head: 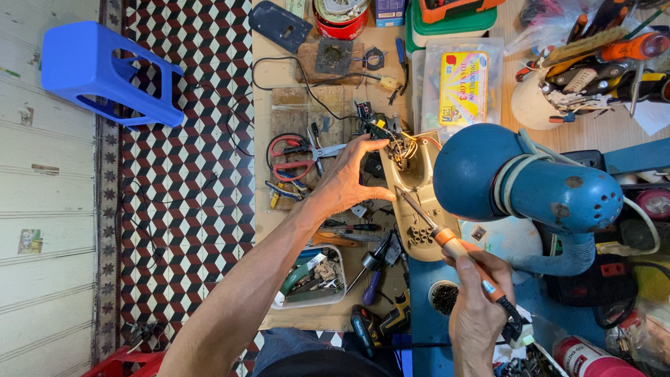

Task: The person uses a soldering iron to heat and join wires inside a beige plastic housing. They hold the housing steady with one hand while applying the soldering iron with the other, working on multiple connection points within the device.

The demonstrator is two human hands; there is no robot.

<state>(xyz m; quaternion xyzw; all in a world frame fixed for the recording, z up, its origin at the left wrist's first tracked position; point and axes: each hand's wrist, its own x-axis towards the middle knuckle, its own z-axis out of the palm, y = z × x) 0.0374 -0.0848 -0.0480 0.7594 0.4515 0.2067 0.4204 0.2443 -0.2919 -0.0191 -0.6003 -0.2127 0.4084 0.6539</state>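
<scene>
My left hand grips the side of a beige plastic appliance casing lying open on the workbench, with a tangle of wires at its far end. My right hand holds a soldering iron with an orange handle. Its metal tip points into the casing near my left thumb. A blue desk lamp head hangs just right of the casing, above my right hand.
Red-handled scissors and pliers lie left of my left hand. A small white tray of parts and screwdrivers sit nearer me. A tool holder stands far right, a blue plastic stool on the patterned floor.
</scene>
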